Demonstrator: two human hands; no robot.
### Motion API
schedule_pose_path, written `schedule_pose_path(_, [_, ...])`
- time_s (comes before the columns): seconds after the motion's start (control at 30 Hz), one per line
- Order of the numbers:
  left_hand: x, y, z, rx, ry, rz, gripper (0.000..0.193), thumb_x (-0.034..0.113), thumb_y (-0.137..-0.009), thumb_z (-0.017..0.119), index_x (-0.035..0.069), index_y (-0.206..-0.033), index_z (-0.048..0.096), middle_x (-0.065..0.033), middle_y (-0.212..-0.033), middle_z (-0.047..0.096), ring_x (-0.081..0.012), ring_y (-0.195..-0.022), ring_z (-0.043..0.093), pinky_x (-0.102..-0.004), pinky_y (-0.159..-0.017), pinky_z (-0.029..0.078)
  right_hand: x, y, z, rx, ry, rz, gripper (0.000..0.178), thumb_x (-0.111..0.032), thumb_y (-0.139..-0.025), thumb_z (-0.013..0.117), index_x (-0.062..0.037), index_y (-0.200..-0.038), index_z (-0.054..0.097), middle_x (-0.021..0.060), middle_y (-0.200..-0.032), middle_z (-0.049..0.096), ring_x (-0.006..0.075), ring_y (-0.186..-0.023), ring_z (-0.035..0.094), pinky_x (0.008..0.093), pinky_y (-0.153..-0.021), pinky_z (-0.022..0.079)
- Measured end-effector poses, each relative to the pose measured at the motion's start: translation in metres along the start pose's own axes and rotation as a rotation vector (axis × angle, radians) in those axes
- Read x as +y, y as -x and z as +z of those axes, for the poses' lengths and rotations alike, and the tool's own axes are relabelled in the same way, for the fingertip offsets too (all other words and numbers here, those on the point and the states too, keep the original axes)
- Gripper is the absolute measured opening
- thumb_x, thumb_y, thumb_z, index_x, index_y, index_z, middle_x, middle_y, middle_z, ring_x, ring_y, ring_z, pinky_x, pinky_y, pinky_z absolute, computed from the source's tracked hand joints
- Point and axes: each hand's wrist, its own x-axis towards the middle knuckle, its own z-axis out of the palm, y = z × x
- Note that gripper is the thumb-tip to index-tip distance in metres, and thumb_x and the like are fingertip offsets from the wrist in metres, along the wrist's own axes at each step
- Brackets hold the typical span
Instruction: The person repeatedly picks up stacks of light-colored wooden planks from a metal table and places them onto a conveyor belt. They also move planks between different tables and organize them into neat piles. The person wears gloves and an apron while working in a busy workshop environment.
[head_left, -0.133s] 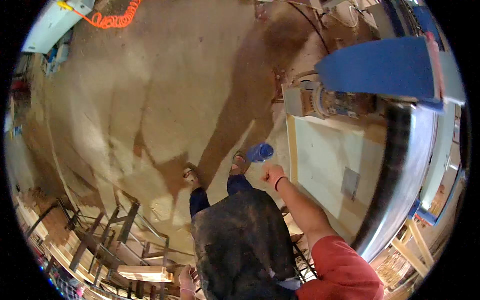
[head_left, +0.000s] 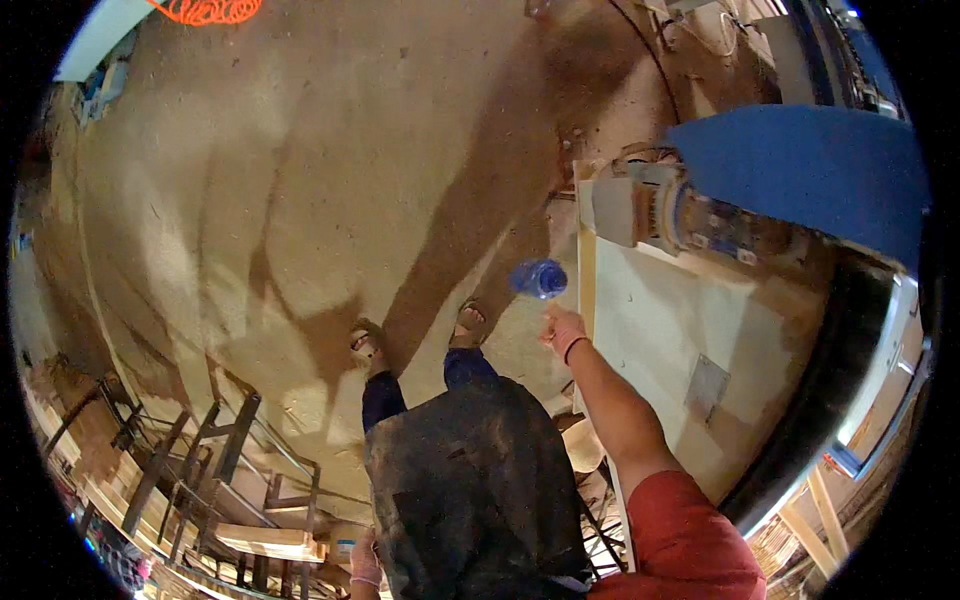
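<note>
My right hand [head_left: 564,332] reaches forward with its fingers curled and a dark band round the wrist. Just beyond the fingertips is a translucent blue bottle [head_left: 538,278], tilted on its side above the floor. It moves along with the hand, though the exact point of grip is hard to make out. Low in the picture, my left hand [head_left: 366,560] hangs beside the dark stained apron [head_left: 480,480], which partly covers it. Its fingers are too hidden to read.
On the right stands a pale-topped machine table [head_left: 650,310] with a wooden edge, a blue panel [head_left: 800,165] and a long black curved band [head_left: 830,380]. Metal racks [head_left: 230,440] carrying wooden boards [head_left: 268,541] stand at lower left. An orange coiled hose [head_left: 215,10] lies at the top left.
My right hand and the blue bottle have shifted forward and slightly right together. The machine's blue panel sits lower and farther right in the picture as the view moves.
</note>
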Motion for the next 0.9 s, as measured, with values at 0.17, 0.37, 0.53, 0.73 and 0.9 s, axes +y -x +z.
schedule_pose_path(0.17, [0.017,-0.005,0.04,-0.03,0.135,0.036,0.049,0.039,-0.099,0.073,0.001,-0.129,0.073,-0.0097,-0.116,0.076,-0.0282,-0.102,0.071,-0.0442,-0.091,0.058,0.022,-0.079,-0.051,-0.05,-1.055,0.193,0.021,-0.027,-0.104,0.054,-0.0125,-0.114,0.065,0.0071,-0.08,0.056,0.0317,-0.071,0.05,0.061,-0.079,0.05])
schedule_pose_path(0.37, [0.055,-0.006,0.069,0.022,-0.072,0.143,0.041,0.035,-0.097,0.072,0.006,-0.127,0.074,-0.0067,-0.103,0.073,-0.0195,-0.091,0.066,-0.0429,-0.09,0.057,0.008,-0.089,-0.05,-0.034,-0.959,0.367,0.016,-0.022,-0.101,0.05,-0.0119,-0.09,0.055,0.0056,-0.07,0.048,0.0256,-0.058,0.043,0.0533,-0.072,0.045])
schedule_pose_path(0.53, [0.115,0.0,0.112,0.245,-0.167,0.384,0.031,0.021,-0.097,0.068,0.003,-0.122,0.073,-0.0001,-0.105,0.068,-0.0156,-0.091,0.063,-0.0329,-0.083,0.055,0.068,-0.098,-0.034,-0.234,-0.735,0.181,0.019,-0.02,-0.097,0.057,-0.0123,-0.081,0.052,0.0056,-0.069,0.05,0.0246,-0.058,0.049,0.0459,-0.057,0.039])
schedule_pose_path(0.73, [0.214,0.154,0.218,-0.296,-0.614,0.773,0.028,0.002,-0.087,0.074,0.001,-0.115,0.076,-0.0079,-0.114,0.074,-0.0176,-0.097,0.069,-0.0316,-0.091,0.056,0.063,-0.022,0.023,-0.104,1.547,-0.431,0.035,-0.023,-0.097,0.063,-0.0072,-0.127,0.075,0.0203,-0.112,0.078,0.0372,-0.101,0.076,0.0476,-0.086,0.061])
schedule_pose_path(0.9, [0.248,0.344,0.297,-1.579,-0.237,1.016,0.031,0.018,-0.087,0.076,0.001,-0.113,0.077,-0.016,-0.119,0.073,-0.0237,-0.103,0.07,-0.0454,-0.088,0.057,0.038,0.111,0.085,0.007,0.974,-0.472,0.034,-0.024,-0.101,0.056,-0.0062,-0.124,0.072,0.0211,-0.13,0.07,0.0392,-0.122,0.066,0.049,-0.108,0.051])
